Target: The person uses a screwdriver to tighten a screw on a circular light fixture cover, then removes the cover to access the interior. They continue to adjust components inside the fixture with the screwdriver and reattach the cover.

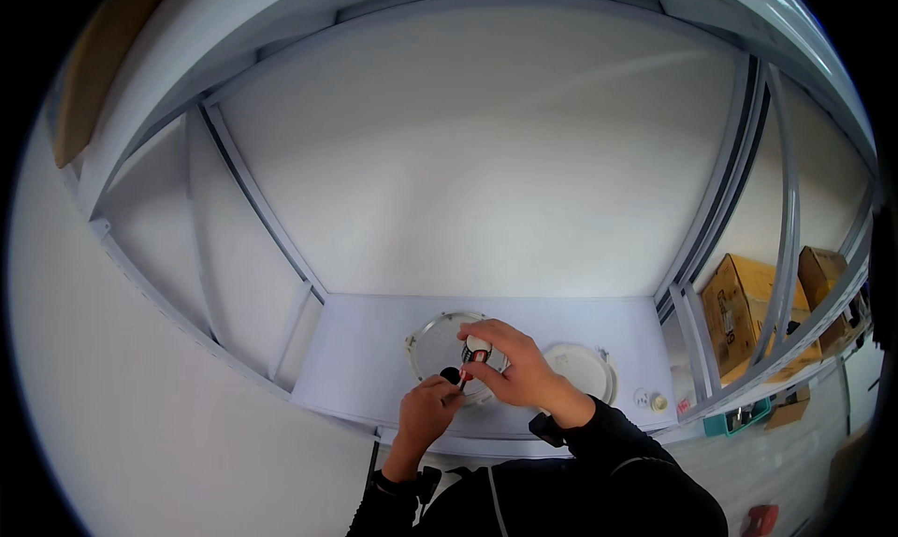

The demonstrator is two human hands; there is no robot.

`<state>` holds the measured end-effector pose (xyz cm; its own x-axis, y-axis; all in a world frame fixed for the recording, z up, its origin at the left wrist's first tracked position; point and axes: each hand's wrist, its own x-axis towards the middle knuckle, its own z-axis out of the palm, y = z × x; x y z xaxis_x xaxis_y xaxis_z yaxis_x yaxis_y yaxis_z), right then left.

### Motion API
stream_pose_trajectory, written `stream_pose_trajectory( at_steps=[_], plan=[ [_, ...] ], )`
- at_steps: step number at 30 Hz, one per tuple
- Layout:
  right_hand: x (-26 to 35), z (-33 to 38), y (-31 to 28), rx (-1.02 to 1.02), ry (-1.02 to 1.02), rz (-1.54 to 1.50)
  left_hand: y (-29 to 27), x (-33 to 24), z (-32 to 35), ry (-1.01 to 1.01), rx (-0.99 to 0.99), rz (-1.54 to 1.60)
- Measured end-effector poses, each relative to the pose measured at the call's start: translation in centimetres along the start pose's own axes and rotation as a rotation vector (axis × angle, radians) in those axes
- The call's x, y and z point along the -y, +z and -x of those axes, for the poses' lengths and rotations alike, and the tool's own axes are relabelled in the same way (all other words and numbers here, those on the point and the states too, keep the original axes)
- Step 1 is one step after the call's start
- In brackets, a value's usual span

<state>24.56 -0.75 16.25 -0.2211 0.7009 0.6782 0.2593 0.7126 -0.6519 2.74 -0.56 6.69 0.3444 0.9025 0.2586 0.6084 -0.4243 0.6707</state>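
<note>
Leftmost, one brown board (89, 79) is seen at the upper left rim, cut off by the dark edge of the picture. Next, a pale blue work surface (365, 350) is enclosed by white walls and a grey metal frame (253, 195).

Two round white discs are counted on the surface. One round white fixture (432, 342) lies under both hands, partly covered by them. The left hand (426, 411) is closed around a screwdriver with a black handle (452, 376); its fingers are curled together on the grip. The red shaft is small, and where its tip meets the fixture cannot be made out. The right hand (510, 369) is spread over the fixture, with thumb and forefinger pinched on a small white part (477, 343). What that part is cannot be told.

Just beside the right wrist, a second round white cover (582, 369) lies flat, its left edge hidden by the black sleeve. Further right, one small white piece with a yellowish cap (653, 401) stands near the table's corner.

Beyond the frame, two cardboard boxes (739, 308) are stacked on a shelf, crossed by the frame bars. One teal tray (739, 420) is seen below them, its contents too small to tell. One red object (762, 518) at the lower right is blurred.
</note>
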Motion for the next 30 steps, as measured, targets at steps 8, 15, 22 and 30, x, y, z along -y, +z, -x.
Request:
stream_pose_trajectory(
  at_steps=[8,15,22,30],
  plan=[
    [-0.1,-0.4,-0.6,-0.050,-0.023,0.006,-0.9,-0.6,-0.5,-0.040,0.074,0.011],
    [-0.3,-0.6,-0.8,-0.043,-0.010,0.036,-1.6,-1.2,-0.9,-0.009,0.144,-0.179],
    [-0.5,-0.1,-1.5,-0.047,-0.019,0.087,-2.0,-1.4,-1.9,0.001,0.263,-0.234],
    [-0.5,0.3,-1.7,-0.086,0.035,0.039,-0.8,-1.3,-1.3,0.039,0.169,-0.331]
  ],
)
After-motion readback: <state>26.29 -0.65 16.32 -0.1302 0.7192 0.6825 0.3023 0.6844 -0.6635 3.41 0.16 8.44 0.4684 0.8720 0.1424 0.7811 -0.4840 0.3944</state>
